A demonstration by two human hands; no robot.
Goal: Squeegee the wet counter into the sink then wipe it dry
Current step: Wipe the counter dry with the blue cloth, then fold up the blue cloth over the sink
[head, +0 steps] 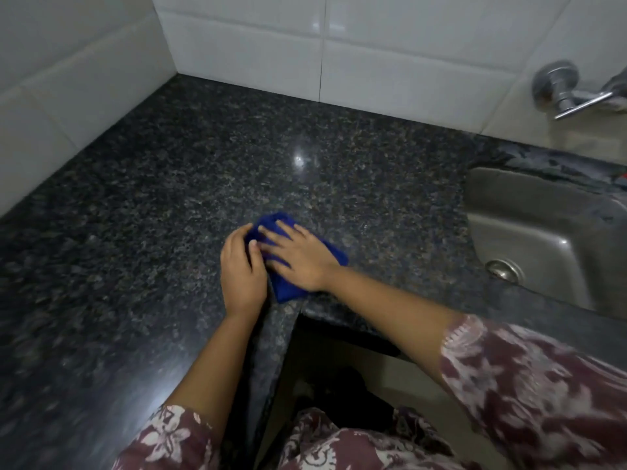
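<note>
A dark blue cloth (284,289) lies bunched on the black speckled granite counter (203,157), close to the inner corner of its front edge. My right hand (298,256) presses flat on top of the cloth with fingers spread. My left hand (241,269) rests against the cloth's left side, fingers curled onto its edge. The steel sink (543,232) is set into the counter at the right, with its drain (504,269) visible. No squeegee is in view.
White tiled walls (271,45) close off the counter at the back and left. A chrome tap (563,89) is mounted on the wall above the sink. The counter forms an L around a dark floor gap (339,385) in front of me.
</note>
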